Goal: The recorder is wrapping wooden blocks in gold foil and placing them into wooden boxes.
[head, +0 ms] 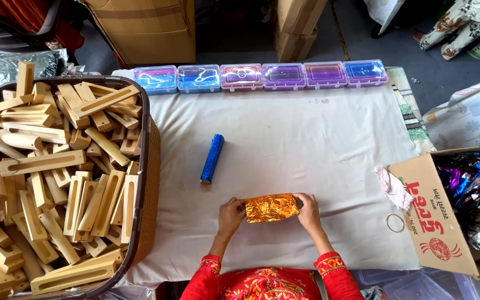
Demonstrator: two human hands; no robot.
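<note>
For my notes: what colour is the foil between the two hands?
Shiny orange-gold foil, seen in the head view.

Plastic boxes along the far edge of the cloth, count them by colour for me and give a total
Blue boxes: 3, counting the ones at and
Pink box: 1
Purple boxes: 2, with the other at
Total: 6

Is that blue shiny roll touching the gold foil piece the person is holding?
No, the blue roll lies by itself on the white cloth, apart from the gold foil piece held between the left hand and right hand.
</note>
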